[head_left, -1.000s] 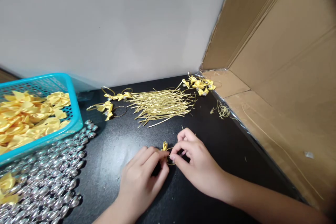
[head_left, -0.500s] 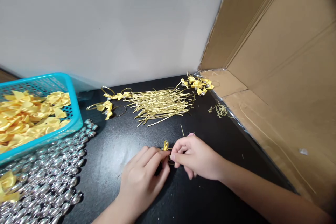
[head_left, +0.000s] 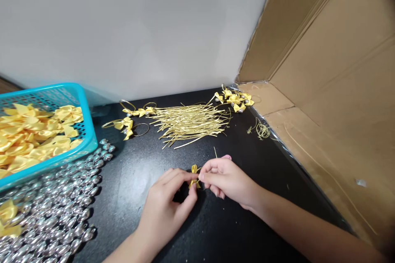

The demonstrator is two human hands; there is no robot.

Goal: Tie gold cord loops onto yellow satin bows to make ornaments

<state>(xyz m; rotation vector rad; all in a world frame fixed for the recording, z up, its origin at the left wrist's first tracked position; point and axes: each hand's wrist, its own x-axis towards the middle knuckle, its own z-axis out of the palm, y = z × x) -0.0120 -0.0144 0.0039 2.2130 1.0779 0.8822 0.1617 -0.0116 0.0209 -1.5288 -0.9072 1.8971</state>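
A small yellow ribbon bow (head_left: 194, 169) lies at the front middle of the black table, its loop upright and its tails showing below. My left hand (head_left: 169, 203) is closed on the bow from the left, index finger across its middle and thumb near the tails. From the right, my right hand (head_left: 230, 181) pinches at the bow's edge on a thin gold cord (head_left: 199, 169), mostly covered by the fingers. Behind the right hand a pink object (head_left: 227, 157) pokes out; its kind is hidden. A short gold strand (head_left: 215, 152) lies beside it.
Cut gold cords (head_left: 191, 123) lie in a pile at the back. Finished bows on loops (head_left: 125, 125) flank it, with more bows (head_left: 236, 99) at right. A tangle of thread (head_left: 262, 130), silver beads (head_left: 61, 213), a blue basket (head_left: 88, 119) of bows and cardboard walls (head_left: 339, 70) surround the table.
My left fingers have opened out a little, and the bow now shows more fully between the hands. My right fingertips have moved slightly left and up, closer to the bow.
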